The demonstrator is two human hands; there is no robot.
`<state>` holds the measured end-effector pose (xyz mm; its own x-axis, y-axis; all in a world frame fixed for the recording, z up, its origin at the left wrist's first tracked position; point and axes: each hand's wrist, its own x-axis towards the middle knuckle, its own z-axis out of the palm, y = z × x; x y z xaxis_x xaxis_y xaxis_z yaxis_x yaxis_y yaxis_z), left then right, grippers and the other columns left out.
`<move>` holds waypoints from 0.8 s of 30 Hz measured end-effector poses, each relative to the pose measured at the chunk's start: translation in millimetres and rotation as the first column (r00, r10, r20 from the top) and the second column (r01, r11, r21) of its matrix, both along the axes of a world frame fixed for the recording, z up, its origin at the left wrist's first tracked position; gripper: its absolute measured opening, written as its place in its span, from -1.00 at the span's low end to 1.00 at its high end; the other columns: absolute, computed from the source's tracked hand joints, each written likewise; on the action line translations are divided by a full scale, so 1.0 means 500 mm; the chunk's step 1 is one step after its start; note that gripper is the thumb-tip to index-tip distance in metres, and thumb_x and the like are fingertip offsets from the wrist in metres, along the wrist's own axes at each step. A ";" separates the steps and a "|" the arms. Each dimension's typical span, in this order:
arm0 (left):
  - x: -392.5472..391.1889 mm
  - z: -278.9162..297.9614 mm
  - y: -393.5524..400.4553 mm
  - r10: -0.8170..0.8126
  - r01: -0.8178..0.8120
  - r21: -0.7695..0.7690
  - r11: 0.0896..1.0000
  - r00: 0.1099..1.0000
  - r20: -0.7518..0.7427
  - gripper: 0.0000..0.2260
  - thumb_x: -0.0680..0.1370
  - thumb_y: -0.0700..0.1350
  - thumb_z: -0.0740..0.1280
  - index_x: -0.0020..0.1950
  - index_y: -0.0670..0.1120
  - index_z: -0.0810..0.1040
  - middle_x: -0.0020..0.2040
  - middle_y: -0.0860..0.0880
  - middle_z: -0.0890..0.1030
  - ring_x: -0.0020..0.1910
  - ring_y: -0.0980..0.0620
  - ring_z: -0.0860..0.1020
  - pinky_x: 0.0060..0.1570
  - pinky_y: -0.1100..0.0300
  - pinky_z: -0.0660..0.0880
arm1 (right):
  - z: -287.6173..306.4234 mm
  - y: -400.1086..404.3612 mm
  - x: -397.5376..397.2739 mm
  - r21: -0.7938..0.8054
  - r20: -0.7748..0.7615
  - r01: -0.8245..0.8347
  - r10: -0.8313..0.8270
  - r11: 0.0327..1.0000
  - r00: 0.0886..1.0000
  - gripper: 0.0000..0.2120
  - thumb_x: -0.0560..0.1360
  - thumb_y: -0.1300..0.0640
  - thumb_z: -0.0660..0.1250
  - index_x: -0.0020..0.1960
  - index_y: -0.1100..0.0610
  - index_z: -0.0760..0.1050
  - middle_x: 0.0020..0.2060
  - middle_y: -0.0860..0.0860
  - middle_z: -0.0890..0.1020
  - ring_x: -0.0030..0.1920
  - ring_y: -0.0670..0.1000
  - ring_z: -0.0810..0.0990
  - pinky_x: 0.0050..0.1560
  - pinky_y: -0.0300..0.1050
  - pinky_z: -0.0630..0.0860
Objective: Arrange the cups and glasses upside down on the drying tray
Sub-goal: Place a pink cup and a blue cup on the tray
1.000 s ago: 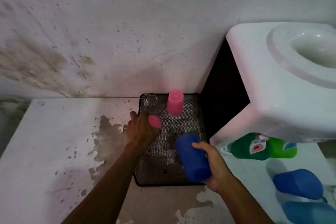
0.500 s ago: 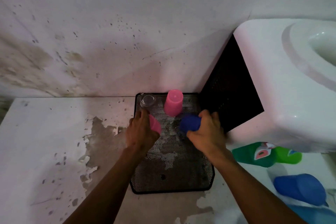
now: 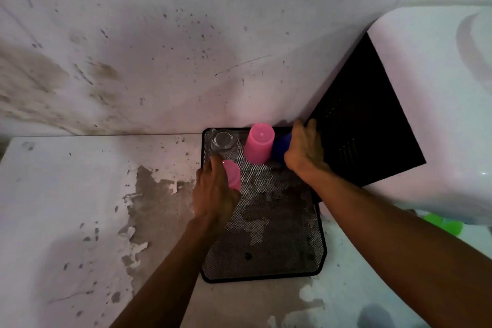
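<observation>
The blue cup [image 3: 280, 147] sits at the far right corner of the black mesh drying tray [image 3: 277, 242], wrapped by the right hand [image 3: 303, 152], whose fingers curl over its top and far side; most of the cup is hidden behind that hand. Touching the cup on the side away from the right hand's palm stands a tall pink cup [image 3: 258, 143], upside down on the mesh. The left hand [image 3: 214, 192] closes around a second, shorter pink cup [image 3: 232, 178] near the tray's left edge, fingers covering its left side. Just beyond the left hand's fingertips a clear glass [image 3: 223, 140] rests inverted in the far left corner. The tray lies on a white desk [image 3: 80, 194] with peeling paint. Right of the right forearm stands a white water dispenser [image 3: 439, 114] with a dark side panel, and a green object [image 3: 443, 224] shows beneath it.
</observation>
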<state>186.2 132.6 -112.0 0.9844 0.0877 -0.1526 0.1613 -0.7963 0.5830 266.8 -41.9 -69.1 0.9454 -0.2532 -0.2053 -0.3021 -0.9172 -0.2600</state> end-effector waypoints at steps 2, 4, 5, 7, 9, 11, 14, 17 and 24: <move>-0.003 0.001 0.001 -0.009 0.009 0.001 1.000 1.000 0.001 -0.17 0.28 -0.12 0.56 0.43 -0.11 0.19 0.29 -0.17 0.46 0.21 -0.18 0.46 0.06 -0.07 0.55 | -0.007 -0.002 0.011 -0.016 0.010 -0.013 0.013 1.000 1.000 -0.49 0.36 0.42 0.34 0.28 0.24 0.34 0.30 0.24 0.35 0.25 0.30 0.43 0.11 0.10 0.51; -0.003 0.003 0.001 -0.007 0.007 0.008 1.000 1.000 0.002 -0.19 0.30 -0.11 0.55 0.44 -0.10 0.20 0.28 -0.17 0.46 0.22 -0.16 0.45 0.08 -0.04 0.53 | -0.009 -0.002 0.023 -0.028 0.024 -0.030 0.030 0.999 0.999 -0.54 0.39 0.41 0.30 0.27 0.24 0.36 0.29 0.26 0.39 0.25 0.31 0.42 0.11 0.11 0.50; -0.003 0.004 0.001 -0.005 0.005 0.012 1.000 1.000 0.002 -0.20 0.30 -0.11 0.55 0.43 -0.10 0.22 0.28 -0.17 0.45 0.22 -0.15 0.44 0.08 -0.03 0.53 | -0.009 -0.002 0.028 -0.032 0.030 -0.037 0.038 0.999 0.999 -0.57 0.41 0.41 0.28 0.26 0.24 0.38 0.27 0.26 0.40 0.24 0.31 0.43 0.10 0.12 0.51; -0.003 0.004 0.000 -0.001 0.001 0.014 1.000 1.000 0.000 -0.21 0.30 -0.10 0.55 0.43 -0.09 0.23 0.28 -0.16 0.45 0.22 -0.14 0.44 0.08 -0.03 0.53 | -0.011 -0.001 0.035 -0.034 0.039 -0.045 0.046 0.998 0.998 -0.61 0.43 0.40 0.25 0.25 0.23 0.42 0.26 0.26 0.40 0.23 0.30 0.43 0.09 0.12 0.51; -0.002 0.003 0.001 -0.001 0.002 0.018 1.000 1.000 -0.004 -0.21 0.29 -0.09 0.55 0.42 -0.07 0.23 0.27 -0.14 0.44 0.22 -0.13 0.44 0.08 -0.03 0.53 | -0.017 0.003 0.038 -0.024 0.048 -0.053 0.054 0.998 0.997 -0.60 0.45 0.39 0.23 0.27 0.21 0.43 0.27 0.24 0.37 0.24 0.29 0.41 0.12 0.12 0.49; -0.003 0.001 0.002 -0.005 0.005 0.016 1.000 1.000 0.003 -0.21 0.29 -0.09 0.56 0.42 -0.06 0.23 0.26 -0.14 0.45 0.21 -0.13 0.44 0.07 -0.01 0.53 | -0.023 0.007 0.038 -0.013 0.062 -0.063 0.064 0.998 0.996 -0.60 0.48 0.37 0.20 0.29 0.17 0.44 0.29 0.23 0.36 0.26 0.28 0.39 0.14 0.12 0.48; -0.003 0.001 0.002 -0.006 0.006 0.007 1.000 1.000 0.011 -0.22 0.29 -0.10 0.56 0.41 -0.08 0.24 0.26 -0.15 0.45 0.21 -0.13 0.45 0.06 0.01 0.52 | -0.028 0.007 0.036 -0.009 0.067 -0.072 0.073 0.997 0.995 -0.58 0.48 0.36 0.22 0.31 0.12 0.42 0.29 0.21 0.36 0.27 0.26 0.37 0.12 0.12 0.49; -0.004 0.001 -0.002 0.030 -0.029 -0.033 0.999 0.999 0.015 -0.26 0.30 -0.12 0.56 0.37 -0.11 0.26 0.27 -0.14 0.46 0.20 -0.13 0.45 0.03 0.06 0.50 | -0.030 0.001 0.031 0.001 0.040 -0.085 0.085 0.996 0.996 -0.49 0.43 0.39 0.28 0.34 0.11 0.37 0.31 0.20 0.36 0.28 0.27 0.38 0.11 0.14 0.50; -0.008 -0.004 -0.002 0.031 -0.029 -0.052 0.998 0.999 0.041 -0.25 0.29 -0.15 0.56 0.37 -0.11 0.24 0.28 -0.15 0.46 0.21 -0.13 0.45 0.08 -0.03 0.54 | -0.016 0.001 0.018 0.015 -0.004 -0.077 0.078 0.997 0.997 -0.27 0.33 0.38 0.40 0.39 0.02 0.20 0.35 0.19 0.27 0.32 0.26 0.32 0.03 0.15 0.52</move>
